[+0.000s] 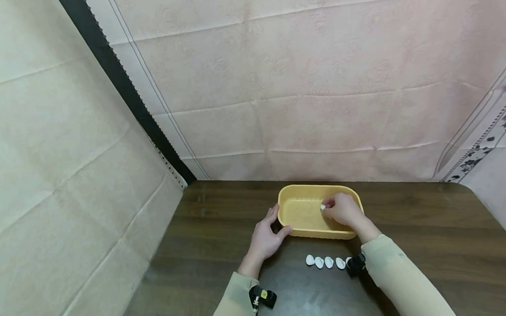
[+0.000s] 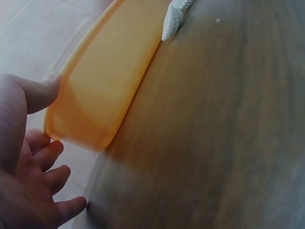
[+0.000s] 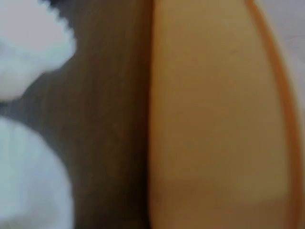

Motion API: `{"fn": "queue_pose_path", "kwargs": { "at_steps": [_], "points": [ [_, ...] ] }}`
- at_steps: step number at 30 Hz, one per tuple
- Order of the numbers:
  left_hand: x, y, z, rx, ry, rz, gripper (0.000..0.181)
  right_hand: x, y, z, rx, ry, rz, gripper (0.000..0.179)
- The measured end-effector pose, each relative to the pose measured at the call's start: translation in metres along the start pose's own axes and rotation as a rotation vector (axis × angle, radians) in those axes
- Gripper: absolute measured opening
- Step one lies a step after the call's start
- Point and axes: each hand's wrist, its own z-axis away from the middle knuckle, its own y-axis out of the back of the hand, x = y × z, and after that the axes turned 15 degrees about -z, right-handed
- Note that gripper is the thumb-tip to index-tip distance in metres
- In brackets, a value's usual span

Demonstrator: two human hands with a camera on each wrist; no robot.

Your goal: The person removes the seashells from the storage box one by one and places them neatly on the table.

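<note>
A yellow plastic bin [image 1: 301, 187] stands on the dark wooden table. My left hand [image 1: 266, 237] is at its left end, thumb at the front corner and fingers along the outer side; in the left wrist view the thumb touches the rim and the other fingers are spread. My right hand [image 1: 344, 209] reaches inside the bin and pinches a small white seashell [image 1: 323, 207] between thumb and fingertips. In front of the bin lies a row of several white seashells [image 1: 328, 262], with ridged, serrated edges in the right wrist view; the right wrist camera partly covers the rightmost one.
The brown wooden table [image 1: 221, 211] spreads to both sides of the bin. Behind it hangs a pale patterned cloth [image 1: 318, 103], with another cloth [image 1: 66, 161] along the left side. A black wrist camera [image 1: 356, 265] hangs close over the row's right end.
</note>
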Motion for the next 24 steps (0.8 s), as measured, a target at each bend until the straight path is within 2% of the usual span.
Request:
{"fn": "queue_pose_path", "kwargs": {
  "at_steps": [4,8,14,24],
  "points": [
    [0.0,0.0,0.001,-0.002,0.008,0.003,0.078,-0.008,0.004,0.006,0.03,0.072,-0.027,0.015],
    [0.001,0.0,0.001,-0.002,0.01,0.002,0.078,-0.012,0.008,0.015,0.04,0.104,-0.084,0.015],
    [0.002,0.0,0.001,0.001,0.019,0.015,0.077,-0.008,0.012,0.032,0.081,0.108,-0.123,0.019],
    [0.002,0.0,0.001,0.003,0.002,0.004,0.077,-0.008,0.032,0.077,0.18,0.071,-0.171,0.027]
  ]
}}
